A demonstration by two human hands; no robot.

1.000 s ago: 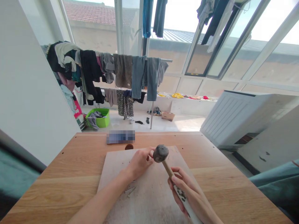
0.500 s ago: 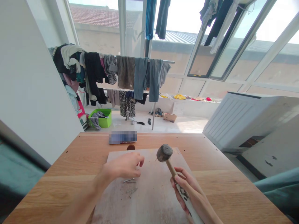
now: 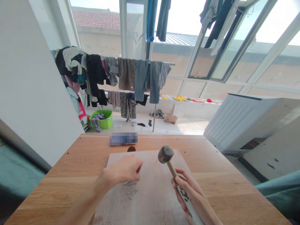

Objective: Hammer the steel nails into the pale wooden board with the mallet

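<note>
My right hand (image 3: 191, 190) is wrapped round the handle of a mallet (image 3: 166, 154), its dark head raised above the board at the upper left of that hand. My left hand (image 3: 126, 168) is closed, knuckles up, over the left part of the pale wooden board (image 3: 154, 193). Its fingertips are turned under, so whatever they may pinch is hidden. Several loose nails (image 3: 133, 193) lie on the board just below this hand. A thin nail (image 3: 156, 161) seems to stand in the board, left of the mallet head.
The board rests on a wooden table (image 3: 234, 184). A blurred flat object (image 3: 123, 139) lies near the far edge, with a round dark hole (image 3: 131, 149) in front of it. Beyond stand a clothes rack (image 3: 140, 78), a green basket (image 3: 105, 122) and a white appliance (image 3: 236, 122).
My left hand has curled its fingers further into a closed shape and shifted slightly left and down. My right hand and the mallet have barely moved.
</note>
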